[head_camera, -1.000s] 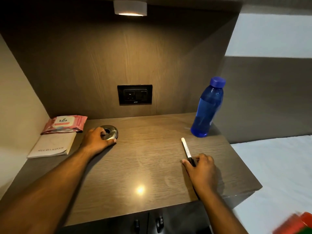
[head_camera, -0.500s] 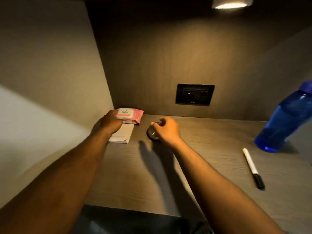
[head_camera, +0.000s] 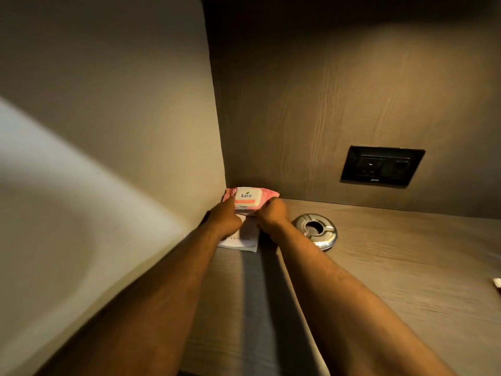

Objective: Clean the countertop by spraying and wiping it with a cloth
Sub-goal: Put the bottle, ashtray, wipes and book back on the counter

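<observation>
A pink pack of Kara wipes [head_camera: 249, 198] lies in the back left corner of the wooden countertop [head_camera: 393, 261], on top of a white booklet [head_camera: 241, 238]. My left hand [head_camera: 226, 219] grips the pack's left end. My right hand [head_camera: 272, 214] grips its right end. Both sets of fingers curl round the pack's near edge, and the fingertips are hidden behind the knuckles. No spray bottle or cloth is in view.
A round metal ashtray [head_camera: 318, 234] sits just right of my right hand. A black socket plate [head_camera: 382, 169] is on the back wall. The beige side wall [head_camera: 122, 158] closes in the left. A white marker tip [head_camera: 497, 282] shows at the right edge.
My right hand left the ashtray and went to the wipes pack. My left hand shifted onto the pack's left end. The view swung left, so the blue bottle is out of sight.
</observation>
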A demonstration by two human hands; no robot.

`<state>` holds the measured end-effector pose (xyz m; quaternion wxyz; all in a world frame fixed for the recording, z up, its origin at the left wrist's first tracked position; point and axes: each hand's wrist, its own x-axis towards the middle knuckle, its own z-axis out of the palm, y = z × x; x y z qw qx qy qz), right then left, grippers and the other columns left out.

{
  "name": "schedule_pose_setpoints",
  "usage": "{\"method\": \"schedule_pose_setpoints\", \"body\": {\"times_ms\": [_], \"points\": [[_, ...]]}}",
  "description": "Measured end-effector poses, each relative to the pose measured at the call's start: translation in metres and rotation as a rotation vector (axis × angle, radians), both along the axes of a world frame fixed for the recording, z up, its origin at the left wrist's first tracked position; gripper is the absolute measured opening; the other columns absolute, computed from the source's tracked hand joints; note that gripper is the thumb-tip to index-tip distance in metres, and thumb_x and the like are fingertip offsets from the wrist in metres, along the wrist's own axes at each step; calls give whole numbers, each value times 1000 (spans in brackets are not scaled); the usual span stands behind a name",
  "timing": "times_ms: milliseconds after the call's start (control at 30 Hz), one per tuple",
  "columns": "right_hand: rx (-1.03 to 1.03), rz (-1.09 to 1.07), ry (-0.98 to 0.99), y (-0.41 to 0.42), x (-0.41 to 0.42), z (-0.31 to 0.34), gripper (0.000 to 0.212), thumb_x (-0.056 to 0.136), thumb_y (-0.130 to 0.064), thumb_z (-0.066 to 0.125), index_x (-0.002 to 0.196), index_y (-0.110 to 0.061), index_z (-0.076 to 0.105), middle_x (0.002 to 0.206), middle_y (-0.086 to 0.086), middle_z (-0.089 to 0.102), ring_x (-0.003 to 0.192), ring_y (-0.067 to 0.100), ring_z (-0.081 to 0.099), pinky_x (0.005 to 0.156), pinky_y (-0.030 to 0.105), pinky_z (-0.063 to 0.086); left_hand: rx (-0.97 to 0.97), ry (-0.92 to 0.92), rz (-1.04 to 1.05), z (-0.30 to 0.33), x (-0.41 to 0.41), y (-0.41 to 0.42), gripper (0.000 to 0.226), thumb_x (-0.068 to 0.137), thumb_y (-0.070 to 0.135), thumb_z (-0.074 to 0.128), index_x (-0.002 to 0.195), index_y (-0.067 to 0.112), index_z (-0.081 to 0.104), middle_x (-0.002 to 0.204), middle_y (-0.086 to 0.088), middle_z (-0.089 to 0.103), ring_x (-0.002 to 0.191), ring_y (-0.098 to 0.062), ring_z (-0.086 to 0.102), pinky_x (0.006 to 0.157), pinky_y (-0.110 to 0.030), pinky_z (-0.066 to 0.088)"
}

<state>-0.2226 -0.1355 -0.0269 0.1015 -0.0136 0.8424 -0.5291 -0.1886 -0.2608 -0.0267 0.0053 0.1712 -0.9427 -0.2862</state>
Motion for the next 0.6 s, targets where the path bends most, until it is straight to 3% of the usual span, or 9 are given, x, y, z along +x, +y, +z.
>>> {"method": "schedule_pose_setpoints", "body": {"times_ms": [100,200,267,367,500,600], "points": [[84,-75,123,-3,6,-3,28,89,-10,61,116,-7,65,119,16,68,106,33,65,85,39,53,143,79,8,-2,9,-4,67,88,8,54,147,31,30,136,-3,54,116,-27,55,95,-33,45],[124,-116,224,4,17,2,17,90,-9,59,102,-9,70,106,13,73,88,23,65,70,31,47,183,171,22,2,19,-1,55,88,14,58,139,30,44,131,4,60,113,-21,59,94,-29,46],[115,-165,293,19,26,11,13,89,-10,59,93,-8,71,96,13,73,80,25,64,66,29,40,248,224,58,8,25,13,49,88,16,60,134,27,50,127,6,62,113,-20,60,91,-28,47],[17,-245,311,59,35,23,16,93,-12,57,96,-5,71,96,15,73,84,28,65,71,36,48,407,314,29,18,28,54,49,85,2,60,131,18,56,129,-3,61,116,-21,59,94,-24,44],[-27,-374,313,146,47,29,16,93,-14,60,97,-5,73,95,15,73,82,23,63,73,31,46,363,315,-122,26,34,129,45,86,6,60,127,23,58,125,-3,63,112,-21,59,89,-21,41],[-22,-477,203,212,59,23,17,94,-18,60,96,-7,74,92,16,74,86,31,68,81,47,56,369,250,-281,24,41,189,50,87,6,60,133,23,53,133,-5,57,118,-21,54,94,-19,38]]}}
